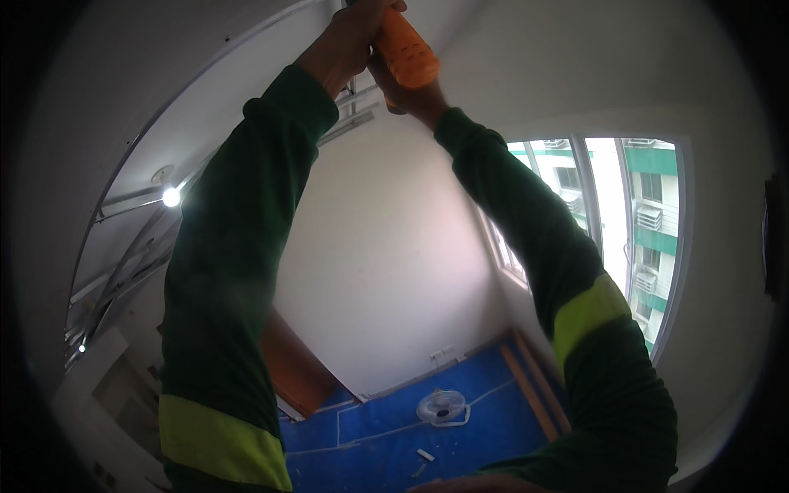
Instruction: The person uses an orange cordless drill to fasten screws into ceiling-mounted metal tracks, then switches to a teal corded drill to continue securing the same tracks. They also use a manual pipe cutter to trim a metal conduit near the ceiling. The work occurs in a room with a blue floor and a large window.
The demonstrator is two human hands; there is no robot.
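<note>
Up and to the left of the window [608, 197], we see the left hand [349, 39] raised, its fingers curled around the part of an orange cylinder [408, 57] nearest the top edge of the view. The right hand [421, 99] is just behind the cylinder's near end (its fingers are mostly hidden, so we cannot tell how they are set). Lower than the window and left of it, we see a white fan [442, 406] on the blue floor [378, 427]. Far left of the window shines a lit bulb [171, 196].
</note>
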